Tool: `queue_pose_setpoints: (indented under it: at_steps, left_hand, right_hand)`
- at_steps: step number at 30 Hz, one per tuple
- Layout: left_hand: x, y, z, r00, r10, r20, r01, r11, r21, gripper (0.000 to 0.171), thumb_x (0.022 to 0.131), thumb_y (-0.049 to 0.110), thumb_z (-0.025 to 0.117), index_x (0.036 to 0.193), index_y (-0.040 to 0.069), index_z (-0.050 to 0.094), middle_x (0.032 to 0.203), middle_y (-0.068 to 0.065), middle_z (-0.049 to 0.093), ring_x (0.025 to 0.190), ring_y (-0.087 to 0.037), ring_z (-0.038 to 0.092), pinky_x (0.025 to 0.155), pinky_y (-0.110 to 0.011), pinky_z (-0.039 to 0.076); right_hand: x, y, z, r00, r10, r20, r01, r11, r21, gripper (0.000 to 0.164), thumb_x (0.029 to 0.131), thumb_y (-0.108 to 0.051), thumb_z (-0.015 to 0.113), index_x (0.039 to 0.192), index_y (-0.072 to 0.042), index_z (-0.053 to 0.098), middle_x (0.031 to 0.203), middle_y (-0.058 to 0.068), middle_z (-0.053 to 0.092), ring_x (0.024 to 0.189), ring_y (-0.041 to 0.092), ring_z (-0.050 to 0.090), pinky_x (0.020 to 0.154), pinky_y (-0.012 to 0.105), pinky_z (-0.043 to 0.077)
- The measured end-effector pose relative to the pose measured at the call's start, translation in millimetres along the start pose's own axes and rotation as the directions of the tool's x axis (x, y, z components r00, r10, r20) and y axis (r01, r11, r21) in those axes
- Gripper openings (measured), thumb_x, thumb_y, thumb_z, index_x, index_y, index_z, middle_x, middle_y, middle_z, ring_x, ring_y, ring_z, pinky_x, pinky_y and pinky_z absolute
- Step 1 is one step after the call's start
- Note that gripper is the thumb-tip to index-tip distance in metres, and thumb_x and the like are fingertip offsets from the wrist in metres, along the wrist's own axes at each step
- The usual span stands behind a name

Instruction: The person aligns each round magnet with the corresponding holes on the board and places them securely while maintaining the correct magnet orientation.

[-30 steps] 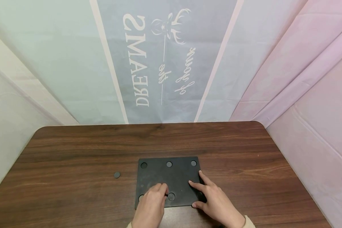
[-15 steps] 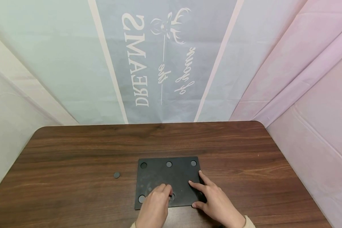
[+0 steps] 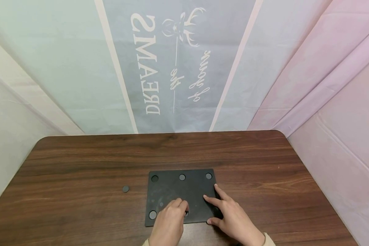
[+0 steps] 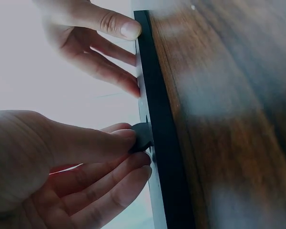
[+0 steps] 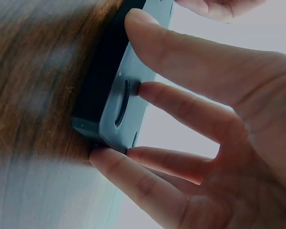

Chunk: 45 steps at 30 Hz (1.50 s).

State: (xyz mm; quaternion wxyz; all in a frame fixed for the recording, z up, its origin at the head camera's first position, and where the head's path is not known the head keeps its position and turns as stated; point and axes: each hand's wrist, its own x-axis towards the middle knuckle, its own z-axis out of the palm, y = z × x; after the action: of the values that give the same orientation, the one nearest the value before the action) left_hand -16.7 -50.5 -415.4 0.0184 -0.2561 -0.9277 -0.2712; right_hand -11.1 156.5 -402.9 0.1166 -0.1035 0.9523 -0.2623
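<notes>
A black rectangular board with round recesses lies on the table. My left hand is over its near middle recess, thumb and fingers pinching a small dark disc. In the left wrist view the disc stands on edge, its lower rim right at the board's top face. My right hand rests on the board's right side with fingers spread, thumb at the near edge. Grey discs fill the near left, far middle and far right recesses. The far left recess is dark and holds none.
One loose grey disc lies on the wooden table left of the board. A printed fabric backdrop hangs behind the table's far edge, with pale curtains at both sides.
My left hand has shifted a little to the right with the disc, covering more of the near middle recess and uncovering the near left disc. My right hand has stayed in place.
</notes>
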Motion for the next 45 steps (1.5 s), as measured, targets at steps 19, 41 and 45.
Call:
queue_pose_setpoints:
  at_steps: [19, 41, 45]
  left_hand:
    - [1.5, 3.3, 0.2, 0.997, -0.034, 0.069, 0.034, 0.999, 0.001, 0.012, 0.081, -0.002, 0.070, 0.081, 0.010, 0.072, 0.076, 0.007, 0.052, 0.069, -0.005, 0.051, 0.049, -0.018, 0.043]
    - [-0.7, 3.9, 3.8, 0.997, -0.035, 0.063, 0.032, 0.998, 0.049, 0.007, 0.082, 0.002, 0.069, 0.082, 0.007, 0.075, 0.077, 0.006, 0.049, 0.070, -0.007, 0.052, 0.048, -0.019, 0.043]
    - [-1.8, 3.9, 4.2, 0.998, -0.027, 0.062, 0.023, 0.998, 0.065, 0.005, 0.083, 0.004, 0.070, 0.082, 0.007, 0.074, 0.077, 0.006, 0.049, 0.070, -0.007, 0.052, 0.049, -0.019, 0.044]
  right_hand:
    - [-0.5, -0.8, -0.2, 1.000, 0.009, 0.006, -0.009, 1.000, -0.010, 0.060, 0.071, -0.027, 0.084, 0.127, -0.015, 0.064, 0.147, 0.029, 0.036, 0.118, 0.047, 0.053, 0.075, 0.048, 0.054]
    - [-0.3, 2.6, 2.4, 1.000, 0.002, -0.002, -0.002, 1.000, -0.006, 0.060, 0.071, -0.028, 0.084, 0.127, -0.015, 0.064, 0.146, 0.030, 0.037, 0.118, 0.047, 0.053, 0.076, 0.050, 0.053]
    - [-0.4, 1.9, 2.9, 1.000, 0.004, 0.001, -0.004, 1.000, -0.001, 0.060, 0.071, -0.027, 0.084, 0.127, -0.014, 0.064, 0.146, 0.030, 0.036, 0.118, 0.047, 0.053, 0.076, 0.049, 0.054]
